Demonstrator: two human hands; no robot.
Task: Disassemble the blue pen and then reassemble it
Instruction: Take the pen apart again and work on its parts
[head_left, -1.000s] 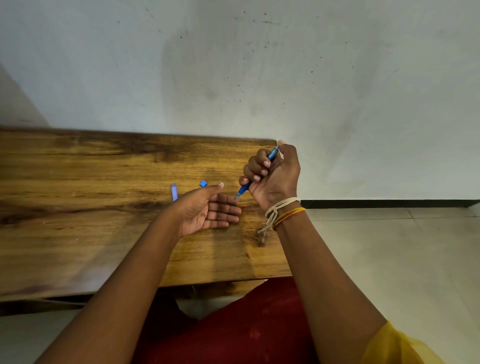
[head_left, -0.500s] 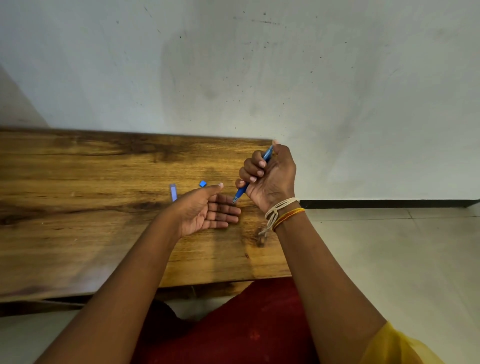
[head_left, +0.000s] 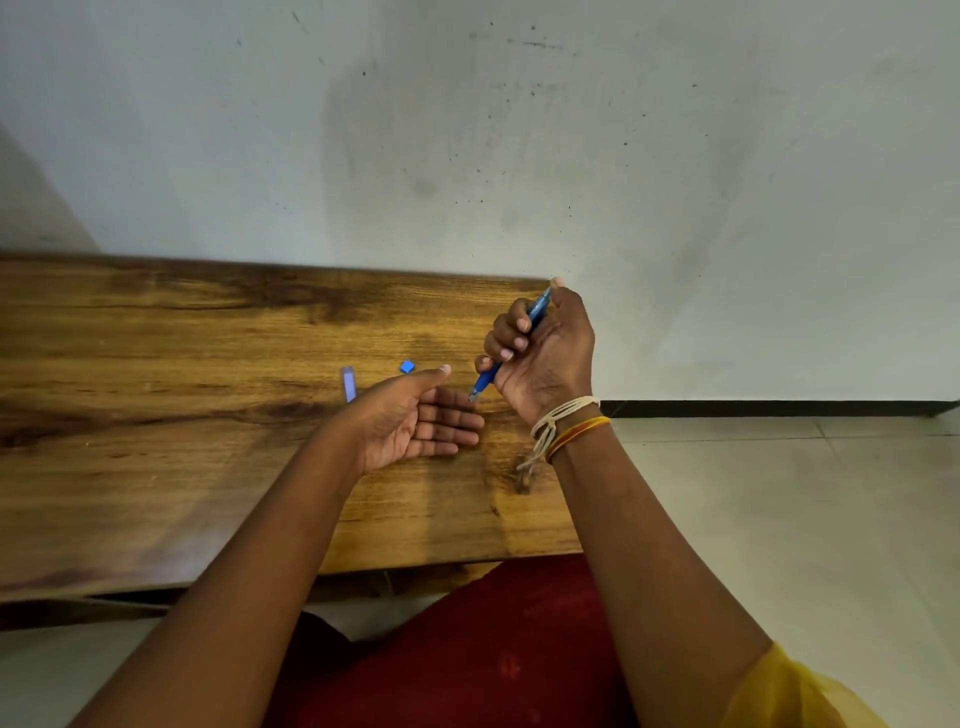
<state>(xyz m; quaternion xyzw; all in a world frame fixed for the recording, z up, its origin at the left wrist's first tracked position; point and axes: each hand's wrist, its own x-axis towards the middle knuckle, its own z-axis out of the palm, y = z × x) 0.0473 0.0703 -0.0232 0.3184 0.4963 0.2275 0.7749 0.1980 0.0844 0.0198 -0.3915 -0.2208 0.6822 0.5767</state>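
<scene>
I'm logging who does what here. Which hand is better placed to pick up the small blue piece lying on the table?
Probably the left hand: it is open and empty, with its thumb tip close to the small blue piece. The right hand is closed around the pen.

Blue pen (head_left: 511, 343) tilted, tip down-left; small blue piece (head_left: 407, 367) and pale blue piece (head_left: 348, 384) flat on wood.

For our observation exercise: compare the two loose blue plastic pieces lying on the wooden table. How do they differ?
The pale blue elongated plastic piece is long and narrow; the small bright blue plastic piece is short and squarish. The elongated piece is paler, almost translucent; the small piece is a deeper blue. The elongated one lies left of the small one. Both rest apart on the wooden table, beyond the open left hand.
</scene>
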